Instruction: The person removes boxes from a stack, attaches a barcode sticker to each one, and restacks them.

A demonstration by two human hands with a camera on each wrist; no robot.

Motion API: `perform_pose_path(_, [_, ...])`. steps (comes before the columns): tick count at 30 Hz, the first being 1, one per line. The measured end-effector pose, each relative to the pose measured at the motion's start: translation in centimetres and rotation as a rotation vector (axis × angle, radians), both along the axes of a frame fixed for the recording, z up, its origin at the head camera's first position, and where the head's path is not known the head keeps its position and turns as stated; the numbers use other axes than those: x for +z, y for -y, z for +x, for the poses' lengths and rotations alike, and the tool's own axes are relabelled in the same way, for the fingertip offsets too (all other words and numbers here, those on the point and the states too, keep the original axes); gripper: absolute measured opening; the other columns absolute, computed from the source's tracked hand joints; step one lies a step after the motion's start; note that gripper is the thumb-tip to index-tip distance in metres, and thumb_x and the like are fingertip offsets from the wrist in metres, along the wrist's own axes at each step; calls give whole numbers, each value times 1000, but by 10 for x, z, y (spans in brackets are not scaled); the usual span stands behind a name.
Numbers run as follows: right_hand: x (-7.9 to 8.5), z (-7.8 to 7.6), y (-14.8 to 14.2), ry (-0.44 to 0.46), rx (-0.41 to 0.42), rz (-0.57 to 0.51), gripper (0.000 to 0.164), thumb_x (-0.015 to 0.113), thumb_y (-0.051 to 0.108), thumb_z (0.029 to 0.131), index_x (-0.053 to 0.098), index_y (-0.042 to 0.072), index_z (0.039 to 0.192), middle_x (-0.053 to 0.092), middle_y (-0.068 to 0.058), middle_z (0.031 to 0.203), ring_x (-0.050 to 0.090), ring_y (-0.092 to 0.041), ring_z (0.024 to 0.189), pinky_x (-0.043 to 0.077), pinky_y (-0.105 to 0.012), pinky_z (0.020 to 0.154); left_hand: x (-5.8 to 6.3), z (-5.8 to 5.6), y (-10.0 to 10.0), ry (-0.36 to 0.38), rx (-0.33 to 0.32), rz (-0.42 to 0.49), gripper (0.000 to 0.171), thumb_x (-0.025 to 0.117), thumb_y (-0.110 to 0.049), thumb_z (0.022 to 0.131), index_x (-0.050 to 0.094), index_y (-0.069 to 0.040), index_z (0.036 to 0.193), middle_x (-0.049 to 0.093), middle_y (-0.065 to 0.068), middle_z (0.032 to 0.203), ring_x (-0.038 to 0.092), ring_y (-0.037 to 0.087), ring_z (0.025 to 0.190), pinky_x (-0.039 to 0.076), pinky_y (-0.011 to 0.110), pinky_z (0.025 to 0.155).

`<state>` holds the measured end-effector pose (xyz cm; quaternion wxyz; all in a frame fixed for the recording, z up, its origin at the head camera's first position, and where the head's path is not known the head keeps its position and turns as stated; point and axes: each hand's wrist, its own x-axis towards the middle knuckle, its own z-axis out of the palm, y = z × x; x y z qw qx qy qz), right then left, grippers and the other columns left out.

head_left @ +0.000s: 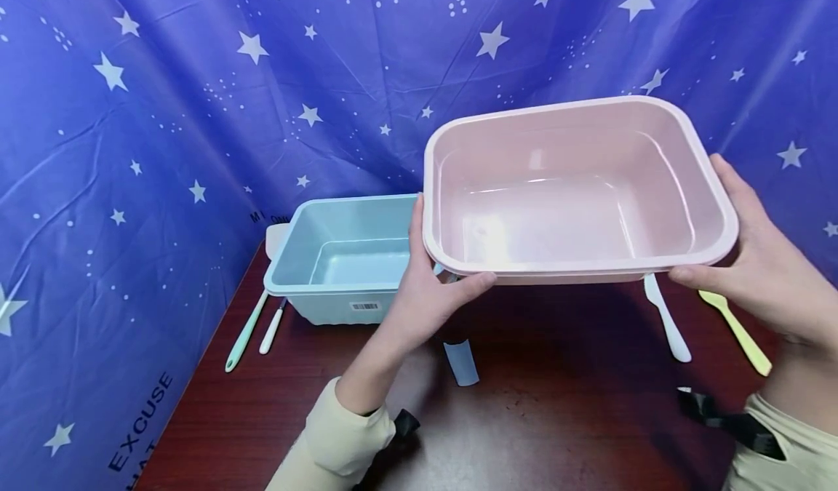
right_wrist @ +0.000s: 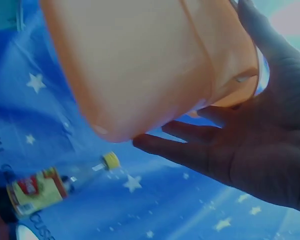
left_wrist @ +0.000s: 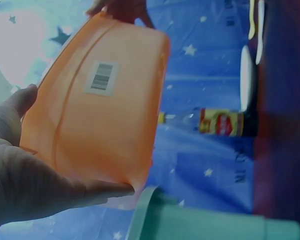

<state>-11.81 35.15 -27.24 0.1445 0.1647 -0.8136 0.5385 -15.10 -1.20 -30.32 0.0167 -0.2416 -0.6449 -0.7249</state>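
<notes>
Held up above the table, an empty pink plastic basin [head_left: 543, 222] tilts its open top toward the head camera. My left hand [head_left: 428, 287] grips its left end, thumb along the near rim. At the opposite end my right hand [head_left: 766, 258] holds the basin, thumb at the near right corner. Both wrist views show the underside and outer wall looking orange; a barcode label [left_wrist: 102, 78] appears in the left one. Beside my left hand a light blue basin [head_left: 343, 298] stands on the table, partly hidden by that hand and the pink basin.
A green-handled utensil [head_left: 246, 331] and a white-handled one [head_left: 272, 329] lie left of the blue basin. To the right are a white knife [head_left: 668, 320] and a yellow utensil [head_left: 736, 331]. A curved blue-grey piece [head_left: 462, 364] lies mid-table. A yellow-capped bottle [right_wrist: 40, 192] stands behind.
</notes>
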Motion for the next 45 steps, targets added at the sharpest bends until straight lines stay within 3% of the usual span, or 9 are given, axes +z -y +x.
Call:
perform_pose_path(5, [-2,-11,21,10,161,-272,123,72,-26,68,6,17,162,16,-16,158,47,-20,120,44,-13,89,7,-6,19,-9,41,-48,119,84,-16,81,-1,-47,158,16,-4,165,30,24,146,37,51,111])
perform_pose_path(11, [-2,-15,43,15,134,-160,121,71,-23,72,5,23,163,21,-15,157,43,-23,121,41,-14,90,12,-14,41,-2,29,-33,118,83,-9,81,2,-45,159,18,2,164,35,33,143,46,48,103])
perform_pose_path(16, [-2,-19,60,60,117,-108,119,70,-16,79,-3,26,163,12,-14,163,39,-22,126,39,-12,92,15,-20,58,-2,19,-33,117,82,-8,82,1,-38,161,19,3,164,37,37,141,51,42,98])
perform_pose_path(21, [-2,-24,77,66,88,-39,118,72,-9,82,-6,26,162,5,-9,167,33,-19,135,30,-11,100,15,-25,75,-21,44,-76,116,81,-10,82,0,-33,162,21,2,164,34,35,142,48,44,101])
perform_pose_path(28, [-1,-33,102,47,98,-63,119,76,-7,79,-1,27,163,9,-7,167,31,-23,138,28,-14,105,14,-28,99,-14,82,-139,113,80,-16,84,1,-34,162,22,-4,163,32,29,143,42,51,106])
perform_pose_path(32, [0,-38,117,26,119,-86,121,79,-5,78,0,28,163,12,-7,166,30,-26,139,26,-20,109,15,-30,114,-22,91,-138,112,80,-14,84,1,-33,162,21,-6,163,32,28,143,42,47,106])
perform_pose_path(38, [-1,-46,141,44,124,-88,122,82,1,79,-2,32,162,16,-3,165,36,-29,136,37,-20,102,15,-32,137,-44,102,-124,109,79,-12,85,4,-31,162,21,-3,162,30,30,143,44,37,104])
perform_pose_path(45, [-5,-56,165,49,126,-114,122,86,9,78,0,29,163,8,1,167,23,-20,146,17,-40,118,17,-33,161,-61,124,-143,106,77,-5,85,8,-32,162,22,4,161,32,36,140,47,33,100])
